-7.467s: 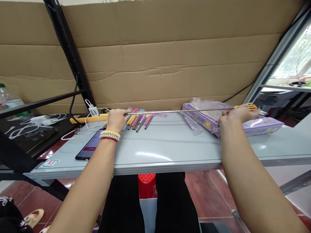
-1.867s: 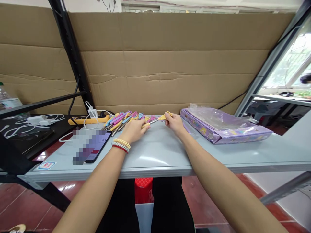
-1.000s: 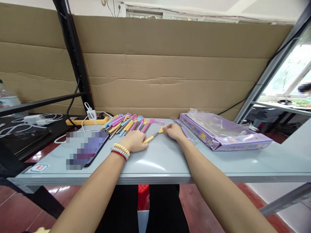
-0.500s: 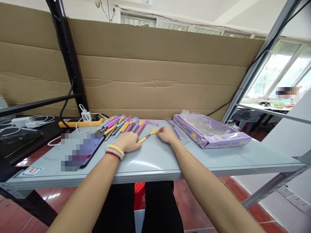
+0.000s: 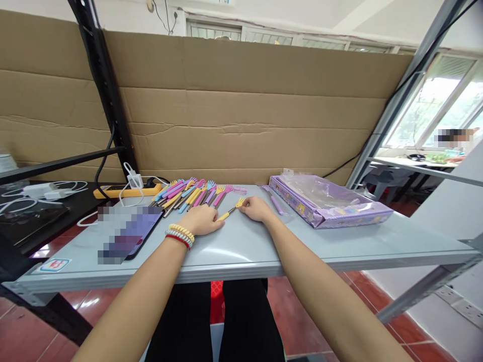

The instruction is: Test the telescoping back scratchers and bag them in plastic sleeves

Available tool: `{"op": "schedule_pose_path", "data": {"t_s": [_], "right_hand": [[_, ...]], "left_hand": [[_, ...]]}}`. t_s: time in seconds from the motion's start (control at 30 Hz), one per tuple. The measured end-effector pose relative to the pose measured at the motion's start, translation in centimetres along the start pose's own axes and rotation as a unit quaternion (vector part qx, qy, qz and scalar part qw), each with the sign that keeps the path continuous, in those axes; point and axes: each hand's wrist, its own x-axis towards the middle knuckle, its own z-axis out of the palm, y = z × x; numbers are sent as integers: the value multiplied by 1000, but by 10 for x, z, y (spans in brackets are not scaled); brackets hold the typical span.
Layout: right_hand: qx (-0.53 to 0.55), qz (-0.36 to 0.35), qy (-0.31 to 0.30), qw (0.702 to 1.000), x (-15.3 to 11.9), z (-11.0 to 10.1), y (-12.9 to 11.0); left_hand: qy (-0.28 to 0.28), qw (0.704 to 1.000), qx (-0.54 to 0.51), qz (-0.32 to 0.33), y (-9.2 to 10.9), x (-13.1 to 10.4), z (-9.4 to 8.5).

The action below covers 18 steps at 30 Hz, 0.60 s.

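Observation:
A yellow fork-like stick with a thin metal shaft and a pronged yellow head lies slantwise just over the tabletop between my hands. My left hand, with braided bands at the wrist, is closed at the handle end, its thumb against it. The fingers of my right hand are curled together at the pronged tip, partly covering it. Behind my left hand lies a pile of similar sticks in yellow, pink, purple and blue, pronged heads pointing away from me.
A phone lies left of my left hand, near a yellow power strip with a white charger. On the right are a purple stick in clear wrapping and a purple box with clear film. Cardboard stands behind.
My right hand has shifted slightly left, and its fingers now overlap the pronged tip. My left hand stays at the handle end. The view has moved a little.

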Motion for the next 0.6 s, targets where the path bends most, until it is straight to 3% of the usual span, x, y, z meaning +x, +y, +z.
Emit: {"op": "schedule_pose_path", "data": {"t_s": [0.6], "right_hand": [[-2,-37,-2,999,-1,3,-3]], "left_hand": [[-6,1000,27,14,3,0,-1]]}}
